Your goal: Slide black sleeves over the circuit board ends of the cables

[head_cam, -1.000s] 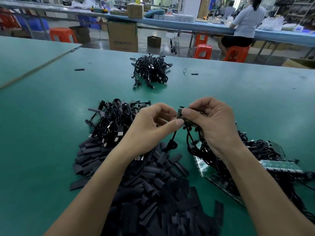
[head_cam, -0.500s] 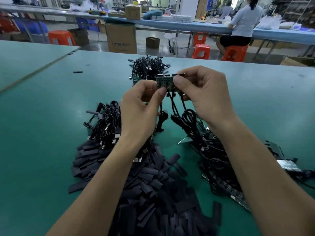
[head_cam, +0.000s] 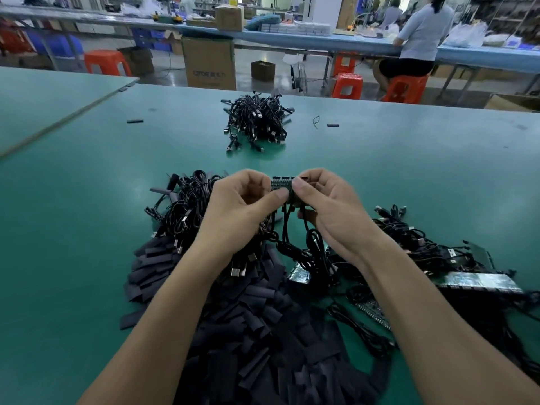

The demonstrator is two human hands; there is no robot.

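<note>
Both hands hold a small strip of green circuit boards above the green table. My left hand pinches its left end with thumb and fingers. My right hand pinches the right end. Black cables hang from the strip down to the table. A big heap of flat black sleeves lies under my forearms. Left of the hands sits a tangle of black cables. To the right lie more cables with circuit board panels.
A separate pile of black cables sits farther back on the table. Two loose sleeves lie near it. Beyond the table edge stand cardboard boxes, orange stools and a seated person at another bench.
The hands came down toward the table with the circuit board strip after having lifted it half a second ago. Both still pinch its ends, now close together.
</note>
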